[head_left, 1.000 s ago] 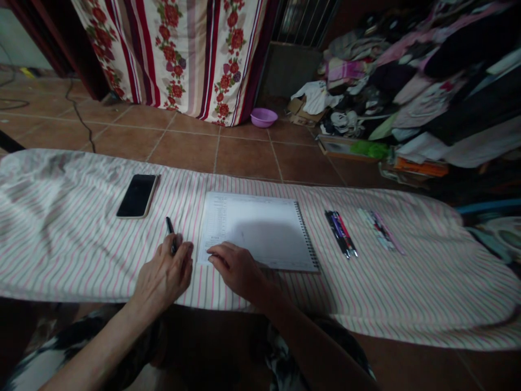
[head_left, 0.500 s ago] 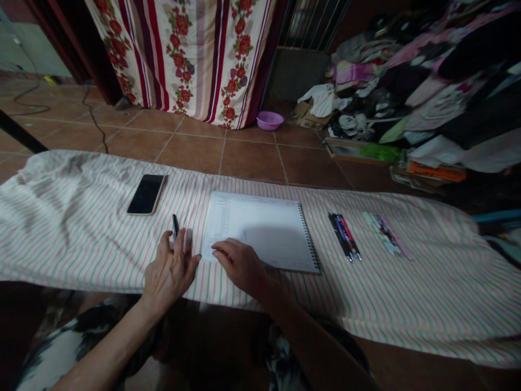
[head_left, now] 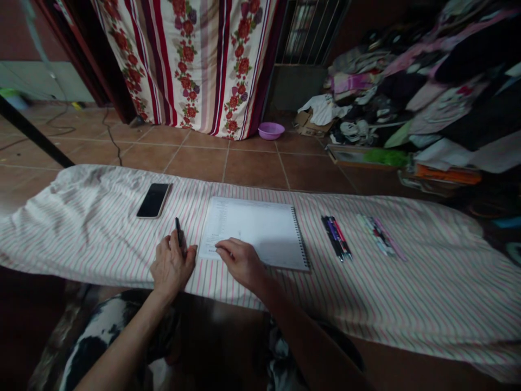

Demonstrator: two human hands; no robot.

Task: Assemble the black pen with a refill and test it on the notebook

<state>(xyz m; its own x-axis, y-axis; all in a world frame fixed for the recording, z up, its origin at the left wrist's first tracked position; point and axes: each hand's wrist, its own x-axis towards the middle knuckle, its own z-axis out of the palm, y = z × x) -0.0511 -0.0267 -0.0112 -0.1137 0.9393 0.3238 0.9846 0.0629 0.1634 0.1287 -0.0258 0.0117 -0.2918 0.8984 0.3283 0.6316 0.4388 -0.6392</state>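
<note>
My left hand (head_left: 171, 266) rests on the striped cloth left of the notebook, its fingers bent closed around a dark pen (head_left: 178, 231). The pen's upper end sticks out past the fingertips; the rest is mostly covered. My right hand (head_left: 243, 263) lies over the lower left part of the spiral notebook (head_left: 268, 225), thumb and fingertips pinched together. Whatever is in that pinch, if anything, is too small to tell. The notebook lies flat, its spiral on the right and small print along the left of the page.
A phone (head_left: 153, 200) lies at the upper left of the striped cloth (head_left: 427, 298). Right of the notebook are a bunch of dark, purple and red pens (head_left: 337, 238) and a lighter group of pens (head_left: 381, 235). Beyond, a purple basin (head_left: 271, 130) stands on the tiled floor.
My left fingers have drawn in closer around the pen. My right hand stays pinched over the notebook's lower left part. The camera view has shifted slightly.
</note>
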